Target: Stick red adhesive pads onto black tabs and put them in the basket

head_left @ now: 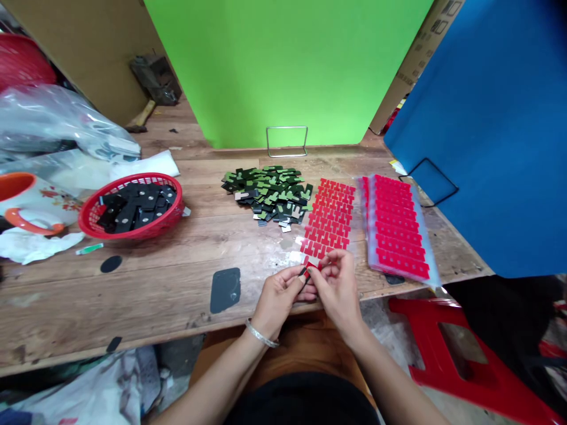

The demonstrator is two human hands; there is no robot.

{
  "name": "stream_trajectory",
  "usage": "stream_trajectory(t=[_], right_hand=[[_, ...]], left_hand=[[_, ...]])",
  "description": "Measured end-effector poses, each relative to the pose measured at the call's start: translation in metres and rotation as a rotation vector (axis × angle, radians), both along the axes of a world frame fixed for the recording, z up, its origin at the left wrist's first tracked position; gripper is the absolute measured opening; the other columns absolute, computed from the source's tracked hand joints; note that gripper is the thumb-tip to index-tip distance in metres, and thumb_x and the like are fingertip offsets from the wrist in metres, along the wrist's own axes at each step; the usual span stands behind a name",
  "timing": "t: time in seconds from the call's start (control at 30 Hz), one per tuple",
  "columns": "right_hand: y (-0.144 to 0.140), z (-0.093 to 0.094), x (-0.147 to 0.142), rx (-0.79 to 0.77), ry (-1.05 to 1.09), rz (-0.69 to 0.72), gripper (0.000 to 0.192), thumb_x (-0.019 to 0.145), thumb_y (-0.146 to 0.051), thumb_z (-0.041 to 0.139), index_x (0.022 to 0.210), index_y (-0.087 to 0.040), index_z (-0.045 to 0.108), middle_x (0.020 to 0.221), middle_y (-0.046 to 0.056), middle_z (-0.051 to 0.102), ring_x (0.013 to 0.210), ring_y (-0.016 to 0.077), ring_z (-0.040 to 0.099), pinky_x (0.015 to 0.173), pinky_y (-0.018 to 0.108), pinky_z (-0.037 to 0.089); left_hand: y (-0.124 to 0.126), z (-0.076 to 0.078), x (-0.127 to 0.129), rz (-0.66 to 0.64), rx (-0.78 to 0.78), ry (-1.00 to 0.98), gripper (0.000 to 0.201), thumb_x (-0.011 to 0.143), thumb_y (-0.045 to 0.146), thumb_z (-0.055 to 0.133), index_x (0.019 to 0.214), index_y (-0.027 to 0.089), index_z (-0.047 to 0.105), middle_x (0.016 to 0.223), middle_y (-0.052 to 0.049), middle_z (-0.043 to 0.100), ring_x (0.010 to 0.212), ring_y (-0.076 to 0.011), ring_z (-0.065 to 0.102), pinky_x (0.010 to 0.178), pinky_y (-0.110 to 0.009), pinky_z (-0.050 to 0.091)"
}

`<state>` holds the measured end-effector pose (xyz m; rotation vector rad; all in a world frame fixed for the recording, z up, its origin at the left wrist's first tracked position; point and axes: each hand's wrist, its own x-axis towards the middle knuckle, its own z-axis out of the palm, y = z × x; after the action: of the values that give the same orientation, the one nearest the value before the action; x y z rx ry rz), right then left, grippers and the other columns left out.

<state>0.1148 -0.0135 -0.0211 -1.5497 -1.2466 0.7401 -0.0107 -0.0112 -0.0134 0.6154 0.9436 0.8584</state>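
Observation:
At the table's front edge, my left hand pinches a small flat black piece between thumb and fingers. My right hand meets it there, its thumb and fingertips closed on a small red sticker that lies against the black piece. Fingers partly hide both. Just beyond my hands lies a sheet of red T-shaped stickers. Left of that sheet is a loose pile of small dark T-shaped pieces, some with green or pale faces.
Stacked red sheets on clear backing lie at the right. A red basket of black parts and a white mug stand left. Green and blue boards rise behind. A red stool is below right.

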Motion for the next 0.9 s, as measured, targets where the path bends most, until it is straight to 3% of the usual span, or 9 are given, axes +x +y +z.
stream_trajectory(t=[0.07, 0.1, 0.23, 0.47, 0.63, 0.73, 0.83, 0.9], right_hand=[[0.002, 0.0, 0.003, -0.05, 0.112, 0.0, 0.042, 0.069, -0.026, 0.065, 0.106, -0.02, 0.045, 0.083, 0.0, 0.055, 0.053, 0.0084, 0.05, 0.049, 0.021, 0.042], [0.003, 0.001, 0.004, -0.082, 0.156, 0.043, 0.041, 0.07, -0.027, 0.065, 0.105, -0.019, 0.047, 0.08, 0.0, 0.055, 0.053, 0.0087, 0.05, 0.049, 0.021, 0.043], [0.004, 0.007, 0.01, -0.16, 0.207, 0.222, 0.013, 0.076, -0.029, 0.058, 0.075, -0.016, 0.059, 0.066, 0.001, 0.058, 0.059, 0.0121, 0.054, 0.055, 0.023, 0.045], [-0.004, 0.016, 0.003, -0.17, 0.286, 0.245, 0.021, 0.077, -0.034, 0.058, 0.066, -0.016, 0.056, 0.056, -0.002, 0.057, 0.053, 0.0109, 0.051, 0.05, 0.021, 0.042], [-0.004, 0.015, -0.004, -0.155, 0.276, 0.25, 0.025, 0.08, -0.035, 0.056, 0.064, -0.016, 0.054, 0.052, -0.003, 0.054, 0.05, 0.0096, 0.049, 0.049, 0.02, 0.039], [-0.002, 0.015, -0.003, -0.111, 0.225, 0.252, 0.019, 0.081, -0.035, 0.054, 0.078, -0.016, 0.058, 0.066, 0.0, 0.057, 0.055, 0.0102, 0.049, 0.051, 0.02, 0.04], [-0.003, 0.012, 0.002, -0.027, 0.17, 0.199, 0.021, 0.08, -0.034, 0.054, 0.093, -0.017, 0.057, 0.079, 0.003, 0.06, 0.066, 0.0132, 0.053, 0.058, 0.023, 0.043], [-0.005, 0.008, 0.008, 0.014, 0.127, 0.175, 0.019, 0.08, -0.033, 0.054, 0.091, -0.017, 0.058, 0.079, 0.003, 0.06, 0.07, 0.0148, 0.055, 0.061, 0.024, 0.044]], left_hand=[[-0.001, -0.001, -0.001, -0.006, 0.008, -0.003, 0.032, 0.073, 0.03, 0.064, 0.098, 0.009, 0.063, 0.082, -0.01, 0.068, 0.068, -0.0161, 0.064, 0.07, -0.03, 0.052], [-0.001, -0.001, -0.001, -0.01, 0.009, -0.002, 0.033, 0.072, 0.03, 0.064, 0.098, 0.009, 0.063, 0.081, -0.01, 0.068, 0.068, -0.0159, 0.064, 0.069, -0.029, 0.052], [-0.002, -0.001, -0.001, -0.043, 0.022, 0.012, 0.036, 0.071, 0.032, 0.065, 0.1, 0.011, 0.063, 0.083, -0.01, 0.068, 0.068, -0.015, 0.064, 0.071, -0.029, 0.052], [-0.006, 0.007, 0.002, 0.017, -0.004, 0.109, 0.032, 0.066, 0.034, 0.069, 0.087, 0.011, 0.066, 0.069, -0.007, 0.067, 0.057, -0.0131, 0.062, 0.058, -0.024, 0.052], [-0.004, 0.012, -0.008, -0.048, 0.066, 0.15, 0.03, 0.069, 0.036, 0.066, 0.085, 0.011, 0.066, 0.068, -0.007, 0.067, 0.055, -0.0128, 0.06, 0.056, -0.024, 0.051], [0.02, 0.02, -0.042, 0.041, 0.196, 0.322, 0.03, 0.072, 0.038, 0.062, 0.087, 0.011, 0.066, 0.073, -0.008, 0.068, 0.059, -0.0138, 0.061, 0.061, -0.026, 0.051], [0.059, 0.037, -0.103, 0.37, 0.392, 0.59, 0.034, 0.074, 0.039, 0.06, 0.096, 0.013, 0.063, 0.082, -0.006, 0.068, 0.068, -0.0161, 0.062, 0.069, -0.03, 0.051], [0.084, 0.052, -0.148, 0.598, 0.524, 0.874, 0.036, 0.076, 0.038, 0.057, 0.103, 0.015, 0.062, 0.088, -0.004, 0.068, 0.079, -0.0185, 0.062, 0.078, -0.034, 0.049]])
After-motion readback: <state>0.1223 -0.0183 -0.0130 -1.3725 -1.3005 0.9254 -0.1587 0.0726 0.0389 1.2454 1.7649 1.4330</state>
